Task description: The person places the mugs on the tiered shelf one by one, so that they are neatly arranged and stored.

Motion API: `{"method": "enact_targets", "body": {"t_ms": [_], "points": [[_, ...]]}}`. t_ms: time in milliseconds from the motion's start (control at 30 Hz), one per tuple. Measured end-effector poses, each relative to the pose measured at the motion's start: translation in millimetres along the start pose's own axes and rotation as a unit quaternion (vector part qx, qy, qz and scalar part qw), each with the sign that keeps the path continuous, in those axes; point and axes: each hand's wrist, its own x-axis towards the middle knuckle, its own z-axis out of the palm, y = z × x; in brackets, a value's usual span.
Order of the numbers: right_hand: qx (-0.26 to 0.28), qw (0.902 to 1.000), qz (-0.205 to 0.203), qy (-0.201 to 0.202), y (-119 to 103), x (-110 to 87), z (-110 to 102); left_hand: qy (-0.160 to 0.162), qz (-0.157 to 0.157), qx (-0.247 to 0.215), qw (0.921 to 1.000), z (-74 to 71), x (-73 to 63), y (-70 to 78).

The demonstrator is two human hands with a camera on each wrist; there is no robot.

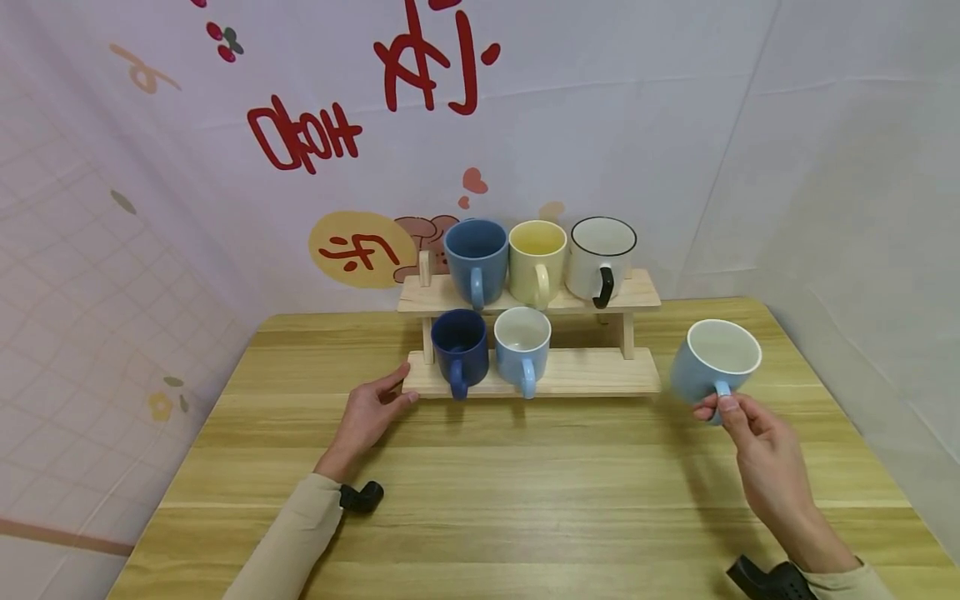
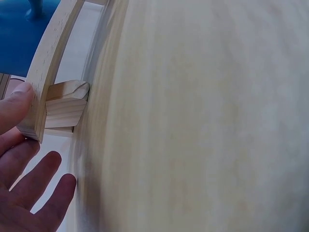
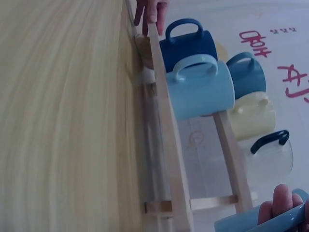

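Note:
My right hand (image 1: 765, 450) grips the handle of a light blue mug (image 1: 697, 371), held upright to the right of a two-tier wooden rack (image 1: 592, 371). With my left hand (image 1: 367, 417) I hold the left end of the rack's lower board (image 2: 41, 92) between thumb and index finger; the other fingers spread out. On the lower board stand a dark blue mug (image 1: 459, 346) and another light blue mug (image 1: 521, 350), handles toward me. The upper board carries a blue mug (image 1: 477, 258), a yellow mug (image 1: 536, 262) and a white mug (image 1: 600, 258) with black rim and handle.
The rack stands at the back of a wood-grain table (image 1: 487, 500). Behind it hangs a white cloth backdrop (image 1: 600, 133) with red lettering and drawings, which also runs along both sides.

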Motion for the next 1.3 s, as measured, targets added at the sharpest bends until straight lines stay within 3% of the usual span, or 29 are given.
{"method": "enact_targets", "body": {"t_ms": [300, 467, 1300], "points": [[-0.025, 0.9996, -0.005, -0.008, -16, -4.4, 19, 0.001, 0.007, -0.007, 1.0, -0.6, -0.2, 0.1], [-0.01, 0.9997, -0.001, -0.022, -20, -5.9, 26, 0.003, 0.006, -0.001, 1.0, -0.4, -0.6, -0.6], [-0.035, 0.9954, -0.012, -0.088, -21, -3.1, 65, 0.002, 0.005, 0.0, 1.0, 0.0, 0.2, 1.9]]}}
